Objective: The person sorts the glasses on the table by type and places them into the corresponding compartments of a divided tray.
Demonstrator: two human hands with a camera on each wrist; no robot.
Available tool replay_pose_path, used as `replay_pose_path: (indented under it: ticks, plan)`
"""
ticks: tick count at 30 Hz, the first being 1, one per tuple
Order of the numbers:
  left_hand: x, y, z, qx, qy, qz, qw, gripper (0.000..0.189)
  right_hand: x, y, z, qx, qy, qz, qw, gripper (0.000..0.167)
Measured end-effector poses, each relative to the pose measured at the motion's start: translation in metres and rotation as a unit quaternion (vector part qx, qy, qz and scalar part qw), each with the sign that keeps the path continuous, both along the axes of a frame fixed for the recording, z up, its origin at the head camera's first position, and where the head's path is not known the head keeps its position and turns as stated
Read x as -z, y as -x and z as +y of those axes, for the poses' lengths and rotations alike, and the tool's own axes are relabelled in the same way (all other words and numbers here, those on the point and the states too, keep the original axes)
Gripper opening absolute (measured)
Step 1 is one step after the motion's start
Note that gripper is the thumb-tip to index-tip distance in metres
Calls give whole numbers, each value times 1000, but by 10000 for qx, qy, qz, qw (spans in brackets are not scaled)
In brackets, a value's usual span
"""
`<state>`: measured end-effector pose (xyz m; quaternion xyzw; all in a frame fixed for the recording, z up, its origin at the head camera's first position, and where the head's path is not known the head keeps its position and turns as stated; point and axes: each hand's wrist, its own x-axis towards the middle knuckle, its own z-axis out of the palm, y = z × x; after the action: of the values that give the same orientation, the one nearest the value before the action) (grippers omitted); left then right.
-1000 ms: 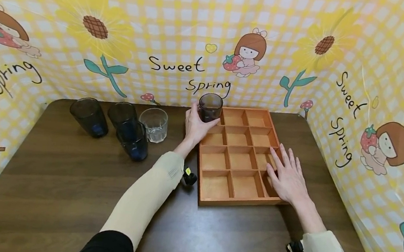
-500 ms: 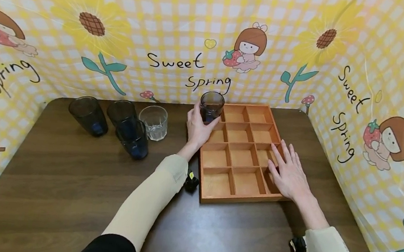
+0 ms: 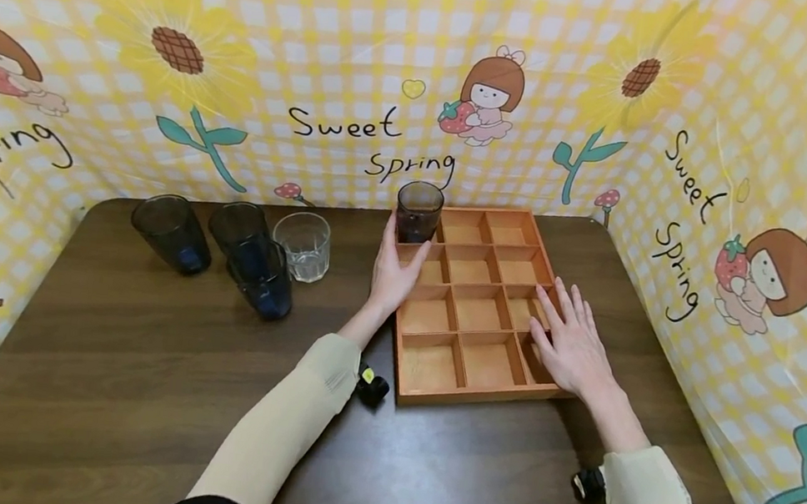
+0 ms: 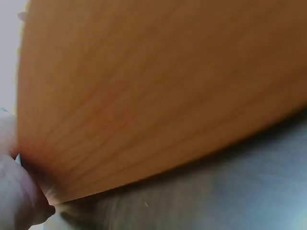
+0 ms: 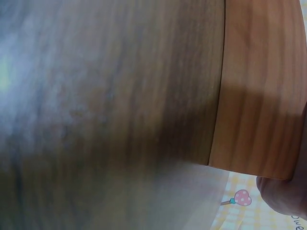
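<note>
A dark tinted drinking glass (image 3: 419, 214) stands upright in the far left compartment of a wooden divided tray (image 3: 472, 399). My left hand (image 3: 394, 278) is at the tray's left side, just in front of the glass. Its fingers lie straight along the glass's left and the thumb points at its near side; whether they still touch it I cannot tell. The left wrist view shows mostly the tray's outer wall (image 4: 144, 96). With fingers spread, my right hand (image 3: 575, 347) rests on the tray's near right part.
On the left of the brown table (image 3: 93, 382) stand two dark glasses, one (image 3: 173, 232) apart and one (image 3: 236, 223) behind a dark mug (image 3: 265, 281). A clear glass (image 3: 304, 246) stands beside them. Patterned cloth (image 3: 353, 44) rises behind the table.
My left hand has drawn slightly back from the dark glass, and its fingers have straightened. The glass stays in the far left compartment. The right hand keeps its place on the tray.
</note>
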<state>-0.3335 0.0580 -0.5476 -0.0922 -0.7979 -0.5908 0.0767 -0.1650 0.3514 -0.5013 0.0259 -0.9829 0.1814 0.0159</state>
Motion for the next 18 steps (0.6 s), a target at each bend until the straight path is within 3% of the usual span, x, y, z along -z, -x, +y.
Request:
replay_pose_path:
  ticks: [4,9,13,18]
  plan:
    - [-8,-23,-11,169,-111,-215,9996,90,-1,0,0,17,-14,2,10000,66]
    - [-41,-75,-32,709,-394,-407,9959,73,-1,-2,2,10,-13,-25,10000,66]
    - [-48,-103,-46,841,-255,-493,9949,67,-2,-1,0,-8,11,-2,10000,66]
    - [-52,-129,-66,952,-187,-509,9940,62,-3,-1,-3,-28,72,-64,9999,66]
